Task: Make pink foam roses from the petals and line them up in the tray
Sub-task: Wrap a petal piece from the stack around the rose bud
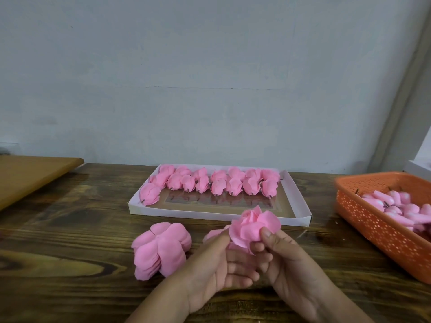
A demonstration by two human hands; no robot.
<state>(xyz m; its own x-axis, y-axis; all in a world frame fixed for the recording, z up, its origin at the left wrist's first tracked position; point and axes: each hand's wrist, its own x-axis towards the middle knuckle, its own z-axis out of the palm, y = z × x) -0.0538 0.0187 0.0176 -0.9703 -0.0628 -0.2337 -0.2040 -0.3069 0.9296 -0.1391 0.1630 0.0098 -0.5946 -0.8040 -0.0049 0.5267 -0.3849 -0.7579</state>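
Illumination is soft, diffuse and moderately dim; no hard-edged shadows are cast. A brighter patch is seen at the right edge of the frame, by the pale ledge [419, 159], which suggests daylight from that side. Faint sheen is registered on the dark wooden surface [70, 229] at left centre and beneath the white tray [219, 216]. Soft shadow is observed under the hands at lower centre. Wide-angle distortion is evident: the wall corner [401, 94] at right is rendered leaning, and the surface edge is bowed. Motion blur is present on the orange basket [373, 229] at right. Fine detail is smeared overall, and the pink tones are slightly oversaturated.
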